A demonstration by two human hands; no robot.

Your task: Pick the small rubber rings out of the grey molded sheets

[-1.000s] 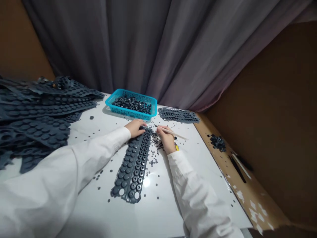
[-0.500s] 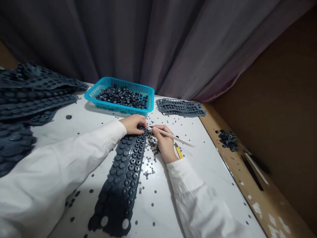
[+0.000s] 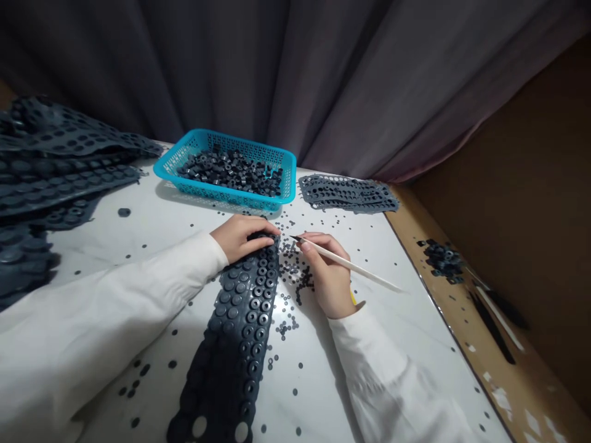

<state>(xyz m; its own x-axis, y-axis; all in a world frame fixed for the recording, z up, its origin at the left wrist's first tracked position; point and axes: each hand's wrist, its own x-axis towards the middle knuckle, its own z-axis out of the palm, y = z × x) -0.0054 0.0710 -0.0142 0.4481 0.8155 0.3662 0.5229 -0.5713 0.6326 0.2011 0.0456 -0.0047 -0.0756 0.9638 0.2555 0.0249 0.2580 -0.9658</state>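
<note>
A long dark rubber sheet (image 3: 240, 307) with rows of round moulded pieces, ring-like along its right side, lies lengthwise in front of me. My left hand (image 3: 244, 239) grips its far end, thumb on top and fingers curled over the edge. Pinched in my right hand (image 3: 327, 271) is a slim white stick (image 3: 355, 268) with a dark pointed tip. That tip points left and stands a little apart from the sheet's far right corner. Small dark discs (image 3: 287, 325) lie scattered on the table between sheet and right hand. A yellow object (image 3: 353, 298) is mostly hidden behind my right wrist.
A blue basket (image 3: 226, 195) of small dark pieces stands behind my hands. To its right lies a punched rubber sheet (image 3: 348, 194); more sheets (image 3: 69, 178) are heaped at left. On the brown surface at right are a dark pile (image 3: 442, 261) and a black tool (image 3: 492, 329).
My right hand has drawn the stick's tip away from the sheet's edge, to the right. My left hand still grips the far end, with its fingers stretched slightly more. The view has shifted a little.
</note>
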